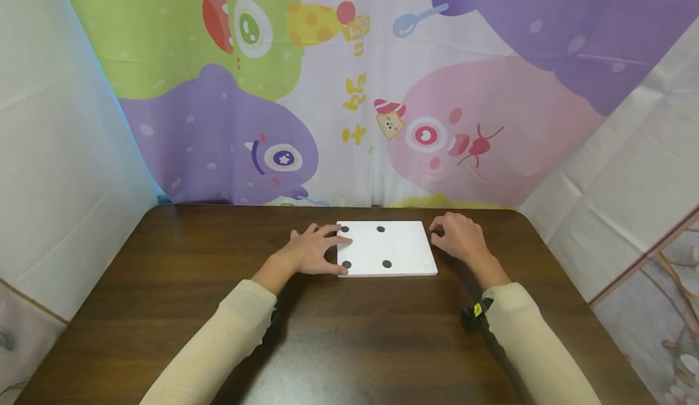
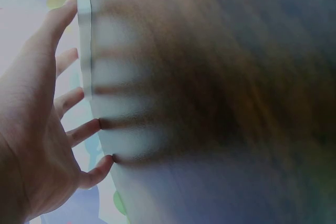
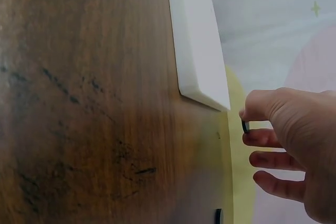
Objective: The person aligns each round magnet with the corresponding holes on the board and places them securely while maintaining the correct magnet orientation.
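Observation:
A flat white board [image 1: 406, 247] lies on the table, with several small black discs on it; one black disc [image 1: 380, 229] sits near its middle top and another disc [image 1: 387, 264] below that. My left hand [image 1: 312, 251] is at the board's left end, fingers spread, thumb and fingertips resting on that edge beside two more discs. In the left wrist view the left hand [image 2: 42, 124] shows straight, splayed fingers. Just off the board's right end, my right hand [image 1: 460, 236] pinches a small black disc [image 3: 245, 126] between thumb and index finger, its other fingers loosely bent.
The brown wooden table [image 1: 355, 332] holds the board near its far edge. A second dark piece [image 3: 218, 216] lies on the tabletop in the right wrist view. Behind the table hangs a printed cartoon curtain [image 1: 349, 168], with pale cloth on both sides.

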`<action>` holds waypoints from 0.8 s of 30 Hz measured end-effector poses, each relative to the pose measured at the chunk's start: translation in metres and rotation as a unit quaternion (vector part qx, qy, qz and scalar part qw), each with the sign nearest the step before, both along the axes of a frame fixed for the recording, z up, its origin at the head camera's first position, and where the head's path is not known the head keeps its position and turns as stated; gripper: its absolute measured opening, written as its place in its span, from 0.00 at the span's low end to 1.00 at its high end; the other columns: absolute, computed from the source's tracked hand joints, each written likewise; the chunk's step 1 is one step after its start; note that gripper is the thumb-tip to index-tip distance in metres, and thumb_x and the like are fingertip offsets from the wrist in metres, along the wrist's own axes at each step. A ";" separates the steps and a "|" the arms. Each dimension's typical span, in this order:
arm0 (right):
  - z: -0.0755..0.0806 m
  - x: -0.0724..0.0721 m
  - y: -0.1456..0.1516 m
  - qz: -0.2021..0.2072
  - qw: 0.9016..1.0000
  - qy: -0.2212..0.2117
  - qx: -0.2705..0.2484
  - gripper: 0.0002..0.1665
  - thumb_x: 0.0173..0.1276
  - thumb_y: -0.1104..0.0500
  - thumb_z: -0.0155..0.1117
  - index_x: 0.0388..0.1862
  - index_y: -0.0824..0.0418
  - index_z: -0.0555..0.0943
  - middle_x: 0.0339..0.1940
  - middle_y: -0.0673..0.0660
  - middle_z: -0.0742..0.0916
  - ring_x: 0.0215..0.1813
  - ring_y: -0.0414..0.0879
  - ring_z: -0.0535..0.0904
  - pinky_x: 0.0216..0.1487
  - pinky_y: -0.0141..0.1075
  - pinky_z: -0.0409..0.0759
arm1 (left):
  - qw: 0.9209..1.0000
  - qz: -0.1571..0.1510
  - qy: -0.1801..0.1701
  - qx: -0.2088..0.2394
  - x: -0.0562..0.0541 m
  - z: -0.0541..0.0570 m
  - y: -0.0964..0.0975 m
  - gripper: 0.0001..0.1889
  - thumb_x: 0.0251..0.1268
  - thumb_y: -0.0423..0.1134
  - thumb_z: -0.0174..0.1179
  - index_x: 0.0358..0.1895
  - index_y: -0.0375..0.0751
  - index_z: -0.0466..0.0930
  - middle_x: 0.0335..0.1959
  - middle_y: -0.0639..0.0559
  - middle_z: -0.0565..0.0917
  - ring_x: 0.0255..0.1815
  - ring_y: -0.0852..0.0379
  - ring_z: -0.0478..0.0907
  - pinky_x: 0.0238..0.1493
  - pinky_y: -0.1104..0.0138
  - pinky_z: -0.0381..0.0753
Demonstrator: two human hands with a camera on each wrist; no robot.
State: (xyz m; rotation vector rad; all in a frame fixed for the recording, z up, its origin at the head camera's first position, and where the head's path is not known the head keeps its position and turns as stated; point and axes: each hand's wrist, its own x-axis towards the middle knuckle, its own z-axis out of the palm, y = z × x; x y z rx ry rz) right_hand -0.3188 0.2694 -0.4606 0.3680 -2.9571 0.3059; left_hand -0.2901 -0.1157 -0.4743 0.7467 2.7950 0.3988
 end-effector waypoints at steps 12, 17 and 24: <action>-0.007 -0.003 0.002 0.028 1.000 0.013 -0.005 0.08 0.73 0.53 0.74 0.46 0.51 0.95 0.39 0.52 0.90 0.43 0.52 0.87 0.41 0.55 0.88 | 1.000 0.003 -0.003 -0.002 0.000 0.000 0.000 0.44 0.70 0.74 0.68 0.87 0.67 0.70 0.95 0.50 0.59 0.91 0.30 0.60 0.79 0.13 0.56; -0.006 0.000 -0.002 0.033 0.999 0.021 -0.002 0.08 0.73 0.53 0.73 0.45 0.52 0.94 0.38 0.52 0.90 0.43 0.52 0.86 0.40 0.54 0.88 | 1.000 0.005 -0.002 -0.005 0.000 -0.001 0.000 0.45 0.70 0.75 0.68 0.87 0.68 0.70 0.95 0.50 0.59 0.91 0.31 0.60 0.79 0.13 0.56; 0.008 0.015 -0.015 0.029 0.999 0.017 0.019 0.08 0.72 0.57 0.73 0.45 0.54 0.95 0.37 0.53 0.90 0.41 0.52 0.85 0.38 0.53 0.86 | 1.000 0.003 -0.003 -0.003 0.001 0.001 0.001 0.45 0.70 0.74 0.68 0.87 0.67 0.70 0.95 0.50 0.59 0.91 0.31 0.60 0.79 0.13 0.57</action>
